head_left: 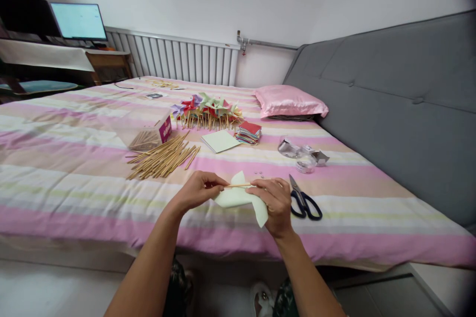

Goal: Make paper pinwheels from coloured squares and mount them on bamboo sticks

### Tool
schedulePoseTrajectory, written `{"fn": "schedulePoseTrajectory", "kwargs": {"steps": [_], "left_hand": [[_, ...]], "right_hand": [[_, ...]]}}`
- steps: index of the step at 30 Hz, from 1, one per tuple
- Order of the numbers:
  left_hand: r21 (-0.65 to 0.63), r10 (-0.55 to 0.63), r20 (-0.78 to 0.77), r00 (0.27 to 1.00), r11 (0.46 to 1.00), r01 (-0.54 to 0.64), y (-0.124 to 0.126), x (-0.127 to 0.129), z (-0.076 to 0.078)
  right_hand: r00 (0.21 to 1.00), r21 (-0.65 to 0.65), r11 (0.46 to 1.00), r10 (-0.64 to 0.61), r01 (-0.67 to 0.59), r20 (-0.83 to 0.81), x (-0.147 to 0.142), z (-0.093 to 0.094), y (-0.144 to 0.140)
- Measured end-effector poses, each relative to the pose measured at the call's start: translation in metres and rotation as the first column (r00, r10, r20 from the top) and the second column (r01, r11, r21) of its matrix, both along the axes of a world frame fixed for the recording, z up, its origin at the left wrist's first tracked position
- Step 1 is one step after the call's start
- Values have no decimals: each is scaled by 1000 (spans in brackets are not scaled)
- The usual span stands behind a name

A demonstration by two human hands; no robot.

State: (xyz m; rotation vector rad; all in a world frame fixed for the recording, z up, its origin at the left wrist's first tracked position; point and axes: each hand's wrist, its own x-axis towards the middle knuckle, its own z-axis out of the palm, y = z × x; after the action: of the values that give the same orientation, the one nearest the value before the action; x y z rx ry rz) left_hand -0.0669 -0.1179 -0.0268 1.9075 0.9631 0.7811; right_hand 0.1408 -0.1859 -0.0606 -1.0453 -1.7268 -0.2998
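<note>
A pale green paper pinwheel [234, 197] with curled blades is held above the near side of the bed. Across it lies a thin wooden stick [238, 185]. My left hand [203, 188] pinches the stick's left end. With its fingers closed, my right hand [273, 200] grips the pinwheel and the stick's right end together; its fingertips hide the joint. Dark-handled scissors [305, 203] lie just right of my right hand. A few tiny clear bits [259, 174] rest on the sheet behind the pinwheel.
Loose sticks [163, 158] lie left beside a clear box [148, 136]. Finished pinwheels [208, 109] are heaped behind pale green paper sheets [220, 141] and a coloured paper stack [248, 132]. Clear tape rolls [307, 163] sit right, before a pink pillow [290, 100] and grey headboard [401, 104].
</note>
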Motion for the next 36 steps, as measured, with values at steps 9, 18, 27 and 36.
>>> {"fn": "schedulePoseTrajectory", "kwargs": {"steps": [9, 18, 27, 36], "left_hand": [[25, -79, 3, 997, 997, 79, 2, -3, -3], [90, -91, -17, 996, 992, 93, 4, -4, -3], [132, -100, -41, 994, 986, 104, 4, -5, -4], [148, -106, -43, 993, 983, 111, 6, -6, -5]], "right_hand": [[1000, 1, 1000, -15, 15, -5, 0, 1, 0], [1000, 18, 1000, 5, -5, -19, -1, 1, 0], [999, 34, 999, 19, -18, -31, -2, 0, 1], [998, 33, 999, 31, -30, -48, -3, 0, 0]]}}
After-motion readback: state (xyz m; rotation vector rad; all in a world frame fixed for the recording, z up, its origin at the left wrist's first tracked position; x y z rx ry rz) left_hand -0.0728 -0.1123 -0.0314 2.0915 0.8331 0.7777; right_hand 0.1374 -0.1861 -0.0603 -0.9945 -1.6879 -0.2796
